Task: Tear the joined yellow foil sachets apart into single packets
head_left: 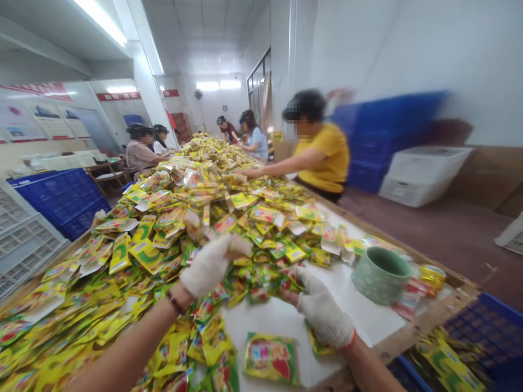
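Observation:
My left hand (208,267), in a white knit glove, hovers over the heap of yellow-green packets (151,256). Motion smears its fingers, so I cannot make out whether they hold anything. My right hand (322,305), gloved with bare fingertips, reaches to the right edge of a cluster of small green-and-red packets (259,275). Its thumb and fingers are apart, with the fingertips at the packets. One flat yellow-green pack (271,358) with a red fruit print lies by itself on the white tabletop (241,321), nearer to me than both hands.
A green cup (379,277) stands at the right, beside a gold roll (432,279) near the wooden table edge (404,343). Below that corner, a blue crate (486,332) adjoins packs. Co-workers, one in a yellow shirt (327,155), line the table. Blue crates (67,198) stand left.

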{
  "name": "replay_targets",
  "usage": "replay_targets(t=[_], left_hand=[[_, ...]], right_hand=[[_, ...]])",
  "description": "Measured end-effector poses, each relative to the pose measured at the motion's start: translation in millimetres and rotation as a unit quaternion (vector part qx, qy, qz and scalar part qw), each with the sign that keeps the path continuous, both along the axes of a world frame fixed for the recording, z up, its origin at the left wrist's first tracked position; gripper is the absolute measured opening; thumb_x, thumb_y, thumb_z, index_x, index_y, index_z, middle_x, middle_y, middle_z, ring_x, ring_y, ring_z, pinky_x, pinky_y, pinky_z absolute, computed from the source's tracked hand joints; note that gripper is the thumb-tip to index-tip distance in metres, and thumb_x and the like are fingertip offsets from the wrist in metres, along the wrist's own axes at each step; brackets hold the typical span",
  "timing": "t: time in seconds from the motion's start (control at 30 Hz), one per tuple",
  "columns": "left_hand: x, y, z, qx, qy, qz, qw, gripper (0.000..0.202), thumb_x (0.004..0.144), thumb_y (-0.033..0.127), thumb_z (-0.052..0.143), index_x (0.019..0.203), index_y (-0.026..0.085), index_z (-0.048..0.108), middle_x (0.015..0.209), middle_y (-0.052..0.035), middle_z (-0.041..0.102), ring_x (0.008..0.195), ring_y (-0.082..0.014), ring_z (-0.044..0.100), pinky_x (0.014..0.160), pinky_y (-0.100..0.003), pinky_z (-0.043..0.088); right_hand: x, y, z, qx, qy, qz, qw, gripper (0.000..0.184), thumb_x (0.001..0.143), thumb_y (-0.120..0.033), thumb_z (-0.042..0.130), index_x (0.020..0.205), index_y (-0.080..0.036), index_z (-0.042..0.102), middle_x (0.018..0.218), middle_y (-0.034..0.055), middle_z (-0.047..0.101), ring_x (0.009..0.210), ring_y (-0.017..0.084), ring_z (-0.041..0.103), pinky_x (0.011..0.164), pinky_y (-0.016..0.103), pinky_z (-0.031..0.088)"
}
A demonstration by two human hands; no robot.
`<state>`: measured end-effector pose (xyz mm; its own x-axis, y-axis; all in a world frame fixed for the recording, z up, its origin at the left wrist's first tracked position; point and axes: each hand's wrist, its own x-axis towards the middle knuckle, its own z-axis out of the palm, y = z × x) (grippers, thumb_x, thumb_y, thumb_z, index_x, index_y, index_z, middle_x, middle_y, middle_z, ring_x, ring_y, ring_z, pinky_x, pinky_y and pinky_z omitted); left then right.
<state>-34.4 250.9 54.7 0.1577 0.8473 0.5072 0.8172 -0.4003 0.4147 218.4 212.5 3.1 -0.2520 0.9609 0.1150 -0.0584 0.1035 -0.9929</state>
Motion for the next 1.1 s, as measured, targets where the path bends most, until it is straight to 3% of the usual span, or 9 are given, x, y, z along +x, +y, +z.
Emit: replay_targets(t=[0.07,0.13,0.2,0.33,0.43,0.6,0.8,1.0,1.1], left_hand=[[16,-31,-5.4,-0.125,-0.085,-0.122,0.981,0.024,0.077,0.021,0.057,0.098,0.022,0.067,0.090,-0.0050,0.071,0.079,-0.0187,0.064,0.078,-0.030,0.053],[31,-57,-13.0,-0.153,-0.096,-0.141,0.973,0.030,0.078,0.019,0.053,0.103,0.024,0.068,0.087,-0.0038,0.072,0.072,-0.0172,0.064,0.071,-0.028,0.054],[40,-76,-23.7,-0.136,-0.089,-0.087,0.983,0.040,0.077,0.018,0.052,0.115,0.025,0.064,0.088,-0.0045,0.072,0.074,-0.0192,0.066,0.071,-0.031,0.055],[46,-95,-53.0,-0.016,-0.001,0.040,0.999,0.074,0.062,0.023,0.069,0.133,0.021,0.047,0.117,-0.0119,0.064,0.109,-0.0324,0.059,0.097,-0.049,0.048],[45,-98,-66.9,0.006,0.042,0.069,0.997,0.071,0.061,0.013,0.063,0.130,0.019,0.046,0.118,-0.0128,0.061,0.111,-0.0307,0.058,0.099,-0.048,0.046],[37,-98,-55.6,-0.080,0.053,0.013,0.995,0.061,0.065,0.013,0.060,0.124,0.022,0.047,0.116,-0.0088,0.058,0.110,-0.0260,0.056,0.098,-0.043,0.047],[31,-100,-41.3,-0.153,0.086,-0.045,0.983,0.060,0.061,0.013,0.059,0.120,0.020,0.049,0.115,-0.0089,0.057,0.110,-0.0267,0.054,0.098,-0.043,0.046],[28,-100,-36.4,-0.160,0.092,-0.049,0.982,0.053,0.062,0.014,0.059,0.114,0.020,0.052,0.114,-0.0088,0.058,0.108,-0.0265,0.054,0.096,-0.042,0.046],[29,-102,-37.3,-0.156,0.094,-0.065,0.981,0.054,0.062,0.013,0.059,0.115,0.020,0.052,0.112,-0.0081,0.058,0.107,-0.0261,0.054,0.096,-0.042,0.046]], right_hand=[[-3,-7,5.8,-0.015,0.045,0.053,0.997,0.043,0.069,-0.047,0.074,0.097,-0.018,0.057,0.093,0.0053,0.066,0.078,0.017,0.060,0.062,0.026,0.048],[-9,-13,8.1,-0.038,0.053,0.078,0.995,0.046,0.069,-0.050,0.074,0.095,-0.017,0.056,0.082,0.0028,0.064,0.060,0.012,0.055,0.050,0.022,0.042],[-16,-19,7.2,-0.061,0.042,0.043,0.996,0.047,0.069,-0.051,0.074,0.094,-0.017,0.055,0.073,0.0000,0.061,0.050,0.008,0.049,0.043,0.020,0.036],[-30,-30,2.7,-0.093,0.069,-0.050,0.992,0.053,0.070,-0.055,0.071,0.102,-0.017,0.052,0.066,-0.0019,0.057,0.046,0.009,0.048,0.041,0.021,0.038],[-32,-38,3.6,-0.084,0.069,-0.057,0.992,0.052,0.072,-0.054,0.069,0.104,-0.017,0.052,0.066,-0.0017,0.057,0.049,0.010,0.051,0.042,0.022,0.041],[-19,-37,13.9,-0.046,-0.026,-0.057,0.997,0.043,0.074,-0.049,0.069,0.102,-0.018,0.058,0.075,0.0010,0.062,0.055,0.011,0.051,0.047,0.023,0.043],[-2,-24,19.8,-0.032,-0.144,0.055,0.988,0.024,0.072,-0.036,0.070,0.084,-0.016,0.064,0.074,-0.0009,0.061,0.063,0.012,0.053,0.053,0.021,0.045],[-3,-22,17.2,-0.026,-0.167,0.084,0.982,0.030,0.076,-0.034,0.067,0.098,-0.014,0.068,0.089,0.0031,0.068,0.080,0.018,0.061,0.064,0.025,0.051],[-6,-22,19.2,-0.021,-0.151,0.141,0.978,0.034,0.078,-0.034,0.066,0.106,-0.015,0.068,0.095,0.0039,0.069,0.090,0.021,0.063,0.077,0.031,0.052]])
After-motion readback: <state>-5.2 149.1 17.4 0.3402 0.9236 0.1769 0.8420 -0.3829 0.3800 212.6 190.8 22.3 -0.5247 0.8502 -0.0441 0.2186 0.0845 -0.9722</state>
